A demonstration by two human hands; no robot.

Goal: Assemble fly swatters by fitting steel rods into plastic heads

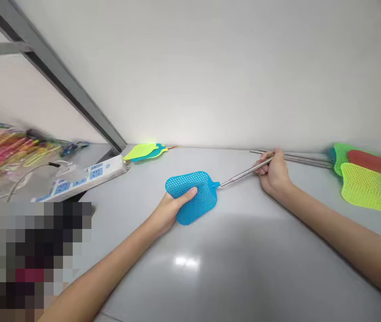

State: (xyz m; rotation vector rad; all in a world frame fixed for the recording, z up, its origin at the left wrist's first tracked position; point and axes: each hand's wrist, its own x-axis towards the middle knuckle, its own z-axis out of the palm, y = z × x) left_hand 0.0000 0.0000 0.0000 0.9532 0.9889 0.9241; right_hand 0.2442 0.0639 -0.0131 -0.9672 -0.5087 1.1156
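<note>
Between my hands is a blue fly swatter (198, 206) with a perforated paddle and a slim metal telescopic handle (244, 173). My left hand (173, 203) grips the paddle, thumb on its upper face and the other fingers hidden beneath. Closed around the far end of the handle is my right hand (274, 172). Just behind that hand, several metal rods (307, 159) lie along the wall, leading to a pile of swatter paddles at the right: a yellow-green paddle (366, 188), a red one (376, 161) and a green one (341, 157), plus blue ones partly covered.
Against the wall lie yellow and blue swatter paddles (145, 152). A white power strip (91, 175) with plugged-in cables runs along the left. Beyond it are blurred bags of colourful items (12, 147). A grey metal frame post (63, 76) stands by the white wall (210, 71).
</note>
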